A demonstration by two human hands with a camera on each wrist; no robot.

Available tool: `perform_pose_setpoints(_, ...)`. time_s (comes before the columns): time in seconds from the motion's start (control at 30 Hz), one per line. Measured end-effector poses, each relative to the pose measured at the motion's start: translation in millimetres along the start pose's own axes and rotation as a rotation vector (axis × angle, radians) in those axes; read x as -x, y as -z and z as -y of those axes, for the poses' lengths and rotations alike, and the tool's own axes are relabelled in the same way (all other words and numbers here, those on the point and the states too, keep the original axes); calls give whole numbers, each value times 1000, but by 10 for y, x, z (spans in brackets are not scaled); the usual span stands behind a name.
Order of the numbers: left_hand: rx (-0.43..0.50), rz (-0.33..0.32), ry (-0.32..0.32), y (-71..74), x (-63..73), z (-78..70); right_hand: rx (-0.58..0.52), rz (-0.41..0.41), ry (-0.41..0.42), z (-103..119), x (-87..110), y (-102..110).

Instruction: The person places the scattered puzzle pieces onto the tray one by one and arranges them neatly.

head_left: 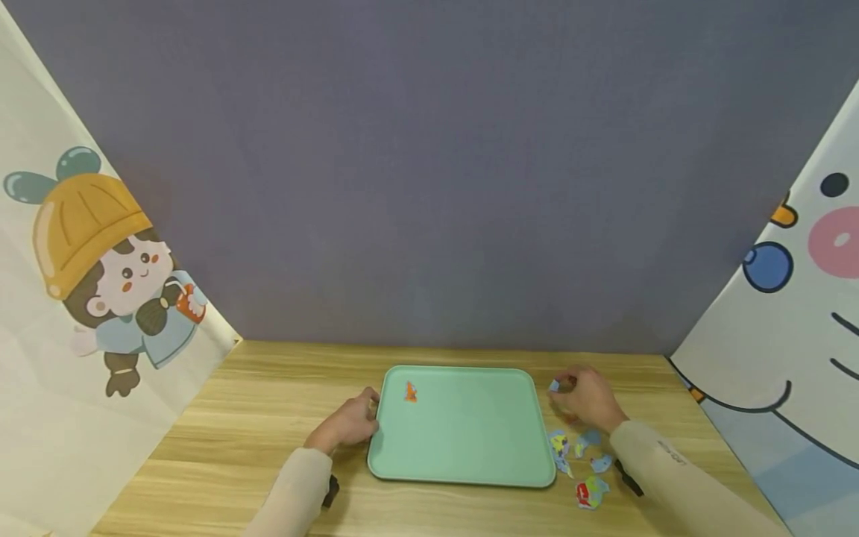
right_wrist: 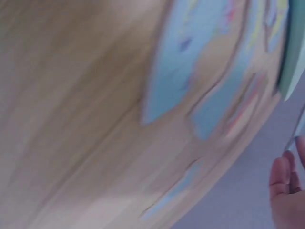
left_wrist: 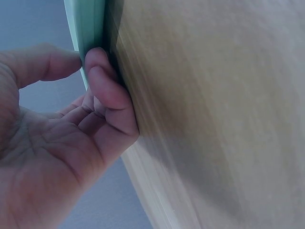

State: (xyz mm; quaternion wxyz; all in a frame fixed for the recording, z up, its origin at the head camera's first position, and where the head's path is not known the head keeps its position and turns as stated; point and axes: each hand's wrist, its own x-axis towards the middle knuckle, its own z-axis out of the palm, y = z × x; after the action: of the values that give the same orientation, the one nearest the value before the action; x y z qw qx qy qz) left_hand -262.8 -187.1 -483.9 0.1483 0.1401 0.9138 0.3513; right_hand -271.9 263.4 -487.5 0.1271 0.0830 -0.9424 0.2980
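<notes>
A mint-green tray (head_left: 463,436) lies flat on the wooden table, with an orange and pale blue puzzle piece (head_left: 411,392) in its far left part. My left hand (head_left: 350,422) grips the tray's left rim; the left wrist view shows the thumb on one side of the rim and curled fingers (left_wrist: 110,89) against the other. Off the tray's far right corner, my right hand (head_left: 590,399) pinches a light blue puzzle piece (head_left: 554,385). In the right wrist view this hand (right_wrist: 285,183) and its piece (right_wrist: 300,126) are cut by the frame edge.
Several irregular puzzle pieces lie right of the tray: a yellow and blue one (head_left: 560,444), a pale blue one (head_left: 587,442), a small blue one (head_left: 601,464) and a red and green one (head_left: 590,493). A grey partition (head_left: 436,186) rises behind the table (head_left: 282,388).
</notes>
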Motion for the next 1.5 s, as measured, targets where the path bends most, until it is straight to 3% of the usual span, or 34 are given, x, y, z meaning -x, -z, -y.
perform_pose_setpoints(0.23,-18,-7,-2,-2,3,1,-40,-39,110,245,-49,-85)
perform_pose_setpoints(0.67,-16,-11,-3,-7,9,6,-123,27,234,706,-199,-482)
perform_pose_setpoints(1.13,-7,-4,13,-13,-1,13,-200,165,204,1075,-364,-886)
perform_pose_setpoints(1.5,-47,-12,-24,-3,41,35,-205,204,225,1248,-462,-1159)
